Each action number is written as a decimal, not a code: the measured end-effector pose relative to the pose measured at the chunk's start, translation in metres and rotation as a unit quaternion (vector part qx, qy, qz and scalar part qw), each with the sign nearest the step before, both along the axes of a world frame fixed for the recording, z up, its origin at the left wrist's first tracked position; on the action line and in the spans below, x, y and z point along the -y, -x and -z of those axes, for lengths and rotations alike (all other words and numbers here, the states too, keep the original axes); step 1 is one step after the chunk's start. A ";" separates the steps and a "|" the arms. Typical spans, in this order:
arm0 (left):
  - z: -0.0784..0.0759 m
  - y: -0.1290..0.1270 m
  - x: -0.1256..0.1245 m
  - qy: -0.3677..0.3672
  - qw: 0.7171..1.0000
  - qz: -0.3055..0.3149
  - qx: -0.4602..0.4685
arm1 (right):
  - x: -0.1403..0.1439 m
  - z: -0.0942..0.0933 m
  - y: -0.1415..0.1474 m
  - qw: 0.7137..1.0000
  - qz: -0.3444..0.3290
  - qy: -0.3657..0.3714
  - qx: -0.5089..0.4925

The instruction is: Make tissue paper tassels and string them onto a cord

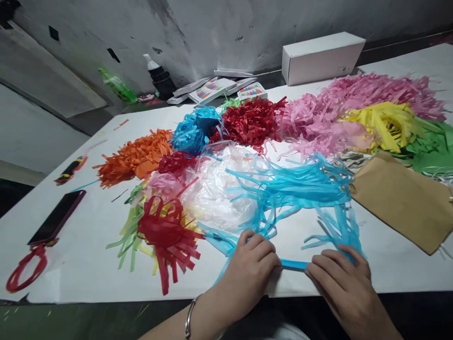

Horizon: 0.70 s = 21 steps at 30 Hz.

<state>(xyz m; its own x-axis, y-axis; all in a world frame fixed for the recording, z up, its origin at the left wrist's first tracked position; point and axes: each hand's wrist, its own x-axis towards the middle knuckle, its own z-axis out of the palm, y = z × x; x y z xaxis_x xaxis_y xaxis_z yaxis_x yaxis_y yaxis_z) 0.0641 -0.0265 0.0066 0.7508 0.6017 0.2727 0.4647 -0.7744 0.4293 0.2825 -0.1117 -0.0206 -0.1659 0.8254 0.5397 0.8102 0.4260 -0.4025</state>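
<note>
Left hand (253,260) and right hand (342,275) apparently pinched the blue strip (293,265); thumbs were unclear.
It looked light, soft and tearable, best held near both ends.

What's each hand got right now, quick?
Left hand: closed, fingers curled on the left part of the blue paper strip.
Right hand: closed, holding the same strip farther right.

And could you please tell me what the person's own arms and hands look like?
The left hand and right hand are bare, without gloves. A shiny, silver-coloured bangle is worn at the left wrist; no sleeve shows on either visible forearm.
</note>
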 end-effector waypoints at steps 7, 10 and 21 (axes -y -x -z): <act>-0.006 -0.001 -0.002 0.079 0.996 -0.044 0.001 | 0.007 0.000 -0.020 0.998 0.005 0.003 0.069; -0.013 -0.005 -0.001 0.076 0.995 -0.046 -0.040 | 0.006 -0.003 -0.007 0.997 0.069 0.012 0.029; -0.017 -0.014 0.003 -0.074 0.985 0.047 -0.150 | 0.003 -0.003 0.016 0.999 0.030 -0.010 -0.005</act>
